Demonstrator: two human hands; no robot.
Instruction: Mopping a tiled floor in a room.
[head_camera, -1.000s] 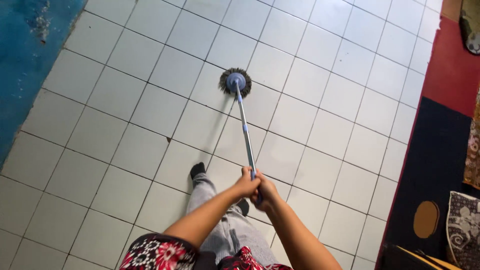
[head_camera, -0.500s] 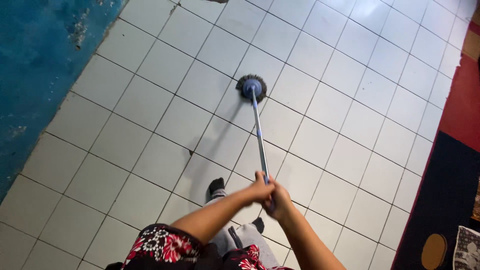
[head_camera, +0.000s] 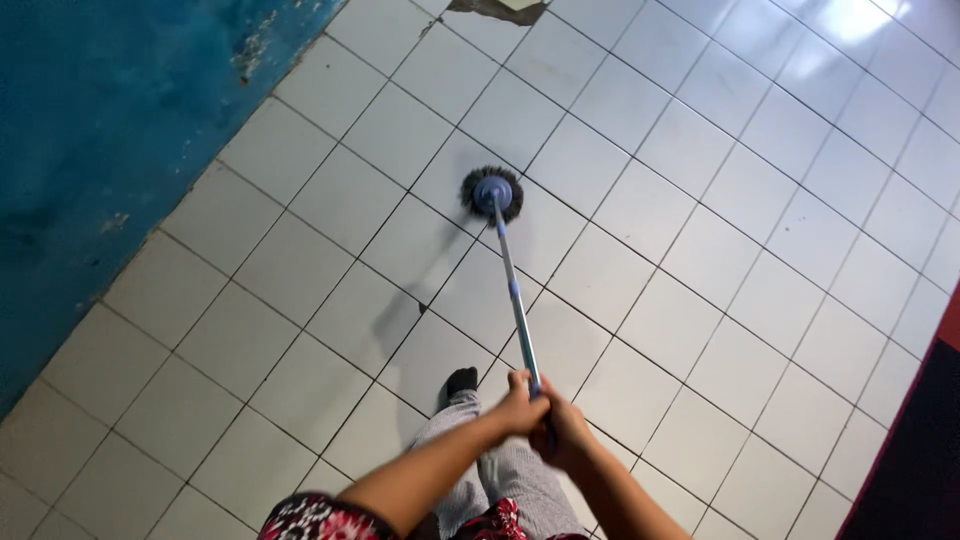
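While both hands close around the top of the mop handle, the left hand sits slightly above the right hand, the two touching, fingers wrapped so that the handle's upper end is hidden inside the grip. From there the thin metal pole with blue collars runs forward and away from the person to the mop head, a round blue hub ringed with dark grey strands that rests flat on the white tiled floor.

Taking the mop head as the landmark: the blue painted wall lies off to its left, several tiles away; a dark broken patch in the tiling sits beyond it at the far edge of view; the person's grey trouser leg and dark-socked foot stand behind it, close by the hands; a dark rug edge lies well apart to the right and behind.

As for progress, the tiles look much alike all over, with a bright sheen only far right of the head, so I cannot tell which parts are already mopped and which remain.
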